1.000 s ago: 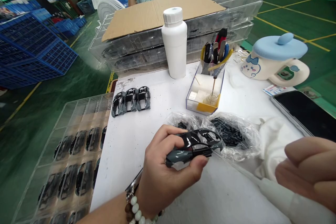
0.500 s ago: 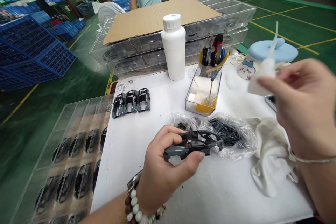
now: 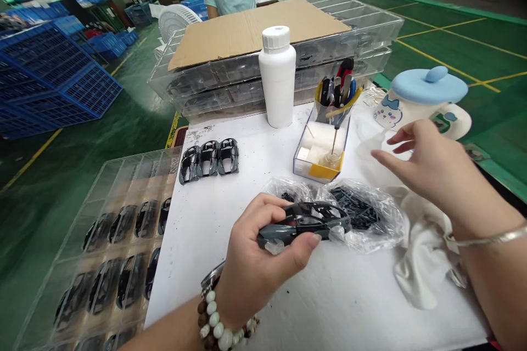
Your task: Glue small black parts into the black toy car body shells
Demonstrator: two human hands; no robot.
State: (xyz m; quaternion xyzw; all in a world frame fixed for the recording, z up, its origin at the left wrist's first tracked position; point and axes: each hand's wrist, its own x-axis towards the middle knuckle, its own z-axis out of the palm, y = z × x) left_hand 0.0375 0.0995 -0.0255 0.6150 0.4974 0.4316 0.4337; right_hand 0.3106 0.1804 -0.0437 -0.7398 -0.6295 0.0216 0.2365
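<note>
Emptied right hand [image 3: 428, 167] lowered; left hand [image 3: 257, 263] grips glossy car shell [image 3: 307, 223].

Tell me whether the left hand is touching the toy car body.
Touching. The head view shows the left hand gripping the toy car body, fingers over its top and thumb under it.

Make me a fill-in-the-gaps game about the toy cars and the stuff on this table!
1. The left hand holds a toy car ____.
2. ____ car shells lie in a row on the table.
3. The white bottle has its cap ____.
4. The right hand is open, above the white ____.

Missing words: shell; Three; on; cloth
</note>
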